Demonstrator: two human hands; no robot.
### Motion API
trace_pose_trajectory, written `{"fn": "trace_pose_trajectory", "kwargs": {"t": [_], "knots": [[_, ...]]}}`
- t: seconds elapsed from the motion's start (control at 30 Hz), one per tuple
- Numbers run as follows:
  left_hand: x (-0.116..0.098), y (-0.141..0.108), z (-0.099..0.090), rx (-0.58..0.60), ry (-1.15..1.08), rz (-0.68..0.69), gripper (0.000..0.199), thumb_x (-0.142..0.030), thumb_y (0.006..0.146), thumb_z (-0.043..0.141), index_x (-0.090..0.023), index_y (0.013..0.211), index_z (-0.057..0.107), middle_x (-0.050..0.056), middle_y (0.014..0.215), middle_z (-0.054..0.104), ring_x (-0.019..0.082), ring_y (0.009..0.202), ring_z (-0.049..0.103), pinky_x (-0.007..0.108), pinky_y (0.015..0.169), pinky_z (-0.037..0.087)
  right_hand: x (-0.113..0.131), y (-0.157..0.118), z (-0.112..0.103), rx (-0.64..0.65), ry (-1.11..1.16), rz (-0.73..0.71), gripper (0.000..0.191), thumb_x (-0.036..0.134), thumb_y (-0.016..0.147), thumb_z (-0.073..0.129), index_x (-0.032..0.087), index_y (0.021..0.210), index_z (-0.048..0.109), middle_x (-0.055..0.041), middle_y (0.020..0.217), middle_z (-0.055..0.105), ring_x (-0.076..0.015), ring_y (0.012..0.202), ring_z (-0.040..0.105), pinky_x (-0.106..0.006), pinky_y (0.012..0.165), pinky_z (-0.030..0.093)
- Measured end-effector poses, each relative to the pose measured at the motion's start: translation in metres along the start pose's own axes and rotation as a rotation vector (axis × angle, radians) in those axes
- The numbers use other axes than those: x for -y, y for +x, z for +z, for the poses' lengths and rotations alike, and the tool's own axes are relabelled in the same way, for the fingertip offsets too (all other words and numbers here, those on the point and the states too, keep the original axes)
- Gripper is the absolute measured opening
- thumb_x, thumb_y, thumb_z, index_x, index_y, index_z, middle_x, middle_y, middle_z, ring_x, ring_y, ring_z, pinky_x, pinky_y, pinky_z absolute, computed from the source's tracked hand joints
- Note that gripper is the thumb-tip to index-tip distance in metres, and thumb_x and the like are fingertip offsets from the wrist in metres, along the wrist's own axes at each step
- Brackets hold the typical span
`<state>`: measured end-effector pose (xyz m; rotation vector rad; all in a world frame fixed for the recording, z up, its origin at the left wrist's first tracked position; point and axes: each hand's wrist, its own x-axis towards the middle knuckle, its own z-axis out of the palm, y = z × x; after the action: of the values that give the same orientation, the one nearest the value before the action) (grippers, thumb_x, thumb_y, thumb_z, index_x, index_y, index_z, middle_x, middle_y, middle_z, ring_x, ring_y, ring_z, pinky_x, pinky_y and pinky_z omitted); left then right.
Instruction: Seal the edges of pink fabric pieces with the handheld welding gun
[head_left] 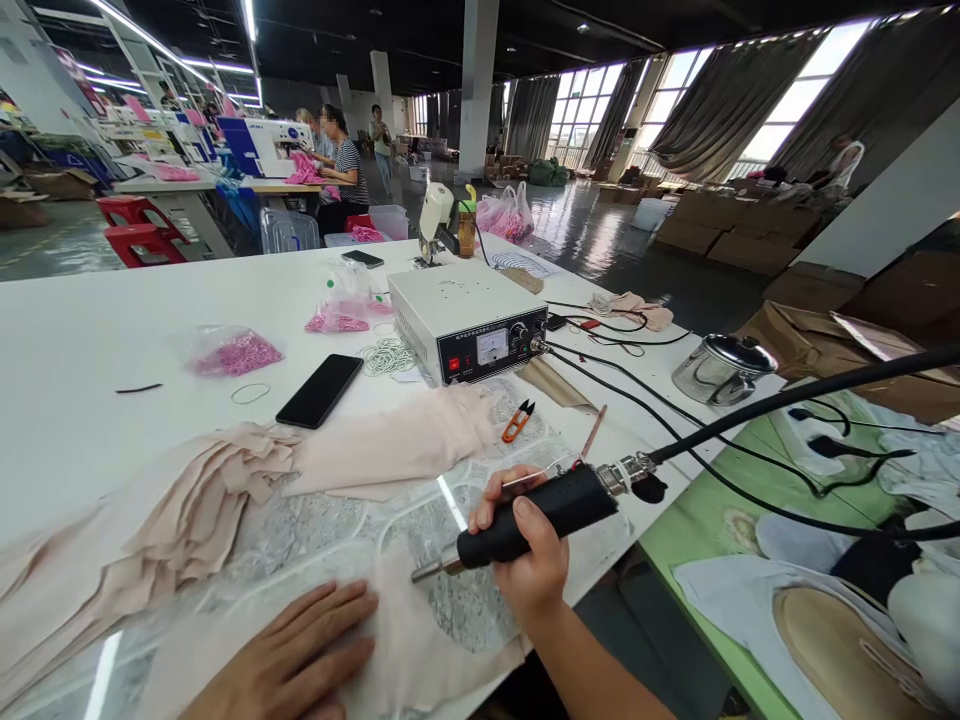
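Note:
My right hand [529, 560] is wrapped round a black ultrasonic handpiece [540, 510] with a metal tip. The tip points left and down, over or on a pale pink piece of fabric [409, 640]; I cannot tell if it touches. A thin light strip shows by the fingers, its kind unclear. Fingers stretched out, my left hand [300, 650] lies flat on the same fabric, left of the tip. Beneath the cloth is a clear sheet [300, 535] with a grey marbled pattern. More pale pink fabric pieces [397, 440] lie stacked beyond and to the left.
A control box [469, 320] with a meter stands behind the work, its black cable [795, 390] arching to the right. Orange thread snips [517, 422], a phone [320, 390], bags of pink rings [236, 352] and a lidded cup [724, 368] lie around. Co-workers sit farther back.

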<state>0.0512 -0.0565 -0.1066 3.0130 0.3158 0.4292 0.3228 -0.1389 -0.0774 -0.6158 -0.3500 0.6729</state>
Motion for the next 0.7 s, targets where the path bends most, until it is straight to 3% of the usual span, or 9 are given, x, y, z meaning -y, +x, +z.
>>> {"fn": "trace_pose_trajectory", "kwargs": {"t": [0.13, 0.23, 0.47, 0.7], "knots": [[0.011, 0.016, -0.008, -0.004, 0.033, 0.135, 0.038, -0.031, 0.109, 0.050, -0.029, 0.146, 0.060, -0.001, 0.148, 0.063, 0.015, 0.131, 0.064, 0.024, 0.115, 0.042, -0.003, -0.002, 0.003, 0.033, -0.038, 0.008, 0.019, 0.037, 0.079, 0.075, 0.023, 0.089, 0.066, 0.0018, 0.076, 0.065, -0.0131, 0.052, 0.061, -0.029, 0.049, 0.055], [0.011, 0.028, -0.010, -0.006, 0.035, 0.103, 0.043, -0.023, 0.109, 0.047, -0.027, 0.150, 0.055, 0.001, 0.148, 0.063, 0.016, 0.128, 0.066, 0.025, 0.114, 0.046, -0.004, -0.007, 0.002, 0.091, -0.059, 0.029, 0.020, 0.040, 0.082, 0.073, 0.024, 0.091, 0.065, 0.0018, 0.077, 0.064, -0.0128, 0.053, 0.060, -0.029, 0.050, 0.054], [0.003, 0.039, 0.006, -0.012, 0.043, 0.147, 0.060, -0.002, 0.098, 0.040, -0.022, 0.153, 0.050, 0.001, 0.152, 0.058, 0.016, 0.136, 0.059, 0.030, 0.116, 0.044, -0.003, -0.006, -0.007, 0.208, -0.101, 0.058, 0.016, 0.040, 0.087, 0.067, 0.026, 0.097, 0.067, 0.0007, 0.081, 0.063, -0.0137, 0.055, 0.060, -0.032, 0.053, 0.056], [-0.002, 0.026, 0.006, -0.047, 0.148, 0.154, 0.055, -0.005, 0.102, 0.039, -0.020, 0.153, 0.050, 0.002, 0.155, 0.056, 0.016, 0.141, 0.054, 0.029, 0.119, 0.040, -0.002, 0.004, -0.011, 0.086, -0.140, -0.062, 0.014, 0.036, 0.084, 0.069, 0.026, 0.093, 0.070, 0.0015, 0.078, 0.062, -0.0122, 0.055, 0.060, -0.028, 0.054, 0.054]]}}
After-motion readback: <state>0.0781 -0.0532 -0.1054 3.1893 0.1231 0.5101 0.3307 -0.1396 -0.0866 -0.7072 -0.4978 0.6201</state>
